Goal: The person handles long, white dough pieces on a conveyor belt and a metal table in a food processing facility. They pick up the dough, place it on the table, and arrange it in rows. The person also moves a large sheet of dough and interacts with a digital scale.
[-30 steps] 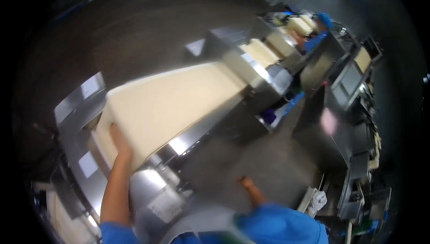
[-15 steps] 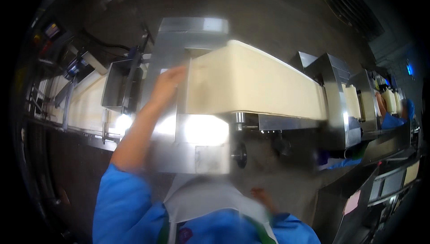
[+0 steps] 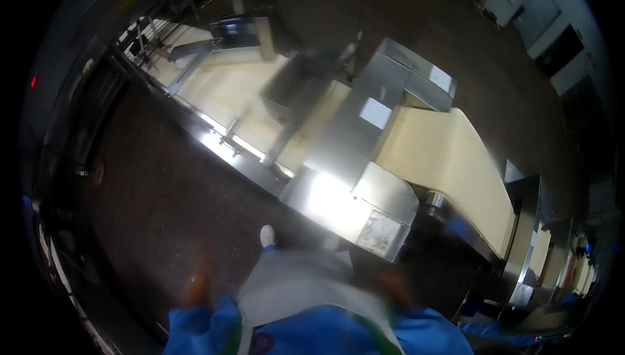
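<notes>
Both my hands hang low by my white apron, apart from the machine. My left hand is a smear at the left, over the dark floor, and its fingers cannot be made out. At the right of the apron, my right hand is just as blurred and dim. Nearest in front stands a steel machine housing with a white label on top. A cream conveyor belt slopes from its right side, and a flat cream belt runs in from the upper left.
A steel box sits over the left belt. A steel rail edges that belt. At the far right stand further steel conveyor units. My white shoe shows on the dark floor. A lit screen is at the top.
My left hand has left the top of the housing beside the sloping belt and dropped to my side. The view has swung left, so more of the left belt shows.
</notes>
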`<state>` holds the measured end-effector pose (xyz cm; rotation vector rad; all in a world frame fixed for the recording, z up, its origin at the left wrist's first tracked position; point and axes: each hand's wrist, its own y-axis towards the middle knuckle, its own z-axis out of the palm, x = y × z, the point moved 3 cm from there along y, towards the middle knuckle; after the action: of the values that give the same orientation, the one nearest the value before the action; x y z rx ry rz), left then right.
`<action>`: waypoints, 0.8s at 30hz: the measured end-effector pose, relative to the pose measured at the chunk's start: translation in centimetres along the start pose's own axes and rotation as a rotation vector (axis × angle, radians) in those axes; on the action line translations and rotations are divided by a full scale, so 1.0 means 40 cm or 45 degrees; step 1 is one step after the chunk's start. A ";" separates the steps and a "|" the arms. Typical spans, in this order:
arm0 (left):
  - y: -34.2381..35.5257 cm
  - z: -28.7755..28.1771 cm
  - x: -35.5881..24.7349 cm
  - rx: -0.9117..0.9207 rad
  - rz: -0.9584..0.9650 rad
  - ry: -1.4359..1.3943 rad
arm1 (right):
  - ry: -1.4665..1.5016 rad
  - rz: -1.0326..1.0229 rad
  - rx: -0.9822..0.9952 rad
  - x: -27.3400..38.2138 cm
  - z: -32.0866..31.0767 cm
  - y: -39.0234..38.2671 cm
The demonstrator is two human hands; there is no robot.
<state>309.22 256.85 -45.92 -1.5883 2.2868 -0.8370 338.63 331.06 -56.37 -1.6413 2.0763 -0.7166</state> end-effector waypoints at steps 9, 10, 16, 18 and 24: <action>-0.242 0.318 0.172 0.637 -0.364 -0.717 | -0.335 -0.328 -0.186 0.429 -0.269 0.175; -0.236 0.347 0.204 0.623 -0.363 -0.732 | -0.396 -0.392 -0.156 0.500 -0.324 0.199; -0.173 0.367 0.502 0.167 -0.677 -0.931 | -0.138 -0.538 -0.085 0.993 -0.601 0.382; -0.216 0.364 0.553 -0.019 -1.052 -1.278 | 0.444 -0.466 -0.110 1.185 -0.693 0.516; -0.118 0.392 0.702 -0.255 -1.051 -1.353 | 0.937 -0.514 0.054 1.595 -0.872 0.655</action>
<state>309.85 225.00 -52.32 -2.2948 0.9729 0.1898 282.87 278.88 -44.49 -1.9970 2.1435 -1.6983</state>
